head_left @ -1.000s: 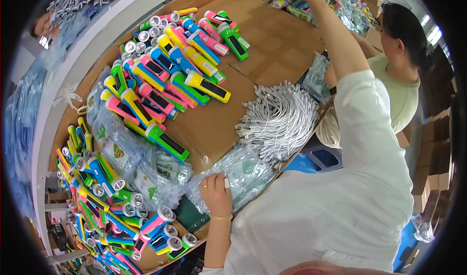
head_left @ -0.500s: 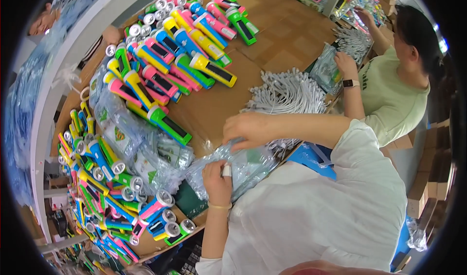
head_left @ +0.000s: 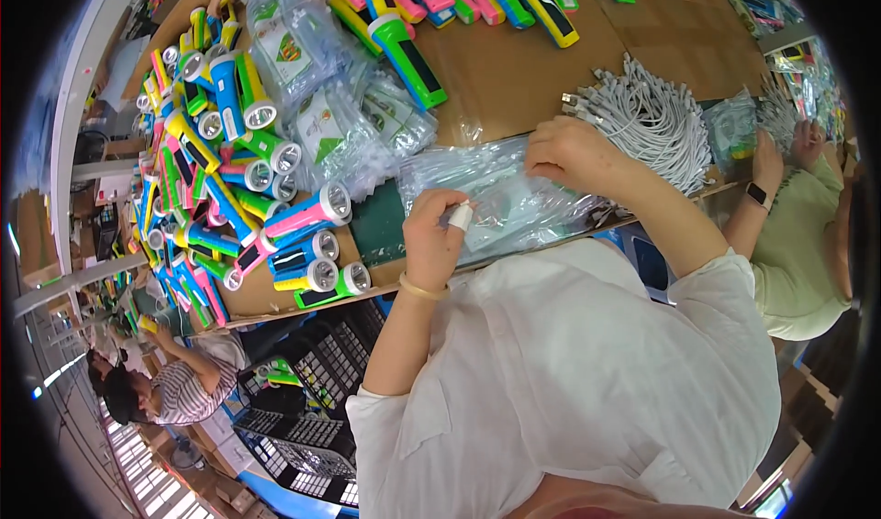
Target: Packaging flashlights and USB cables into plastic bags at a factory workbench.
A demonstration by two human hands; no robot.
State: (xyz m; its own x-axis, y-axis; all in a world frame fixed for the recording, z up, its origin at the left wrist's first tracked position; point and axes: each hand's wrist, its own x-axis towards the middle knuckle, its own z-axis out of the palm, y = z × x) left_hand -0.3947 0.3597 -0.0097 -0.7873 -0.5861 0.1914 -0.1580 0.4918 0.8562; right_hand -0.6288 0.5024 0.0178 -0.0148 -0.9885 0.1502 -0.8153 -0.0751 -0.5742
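A layer of clear plastic bags (head_left: 514, 209) lies at the table's front edge, under both my hands. My left hand (head_left: 435, 242), with a white wrap on one digit and a band at the wrist, is closed in a pinch at the bags' left part, seemingly on a bag's edge. Over their right part, my right hand (head_left: 576, 157) curls with its fingers bent down; what lies between its fingertips is hidden. Just beyond that hand sits a bundle of white cables (head_left: 647, 120). Left of the bags are filled clear packets (head_left: 335, 124) with printed cards inside.
Colourful flashlights (head_left: 229, 92) are heaped at the left, and more flashlights (head_left: 408, 60) lie across the far side. A black plastic crate (head_left: 307, 409) stands below the table's left front. At the right a co-worker in a green shirt (head_left: 800, 230) reaches over the table.
The view has turned toward the left and downward, bringing the black crate into sight. My right hand has lifted its fingers and moved away from my left, which stays at the bags.
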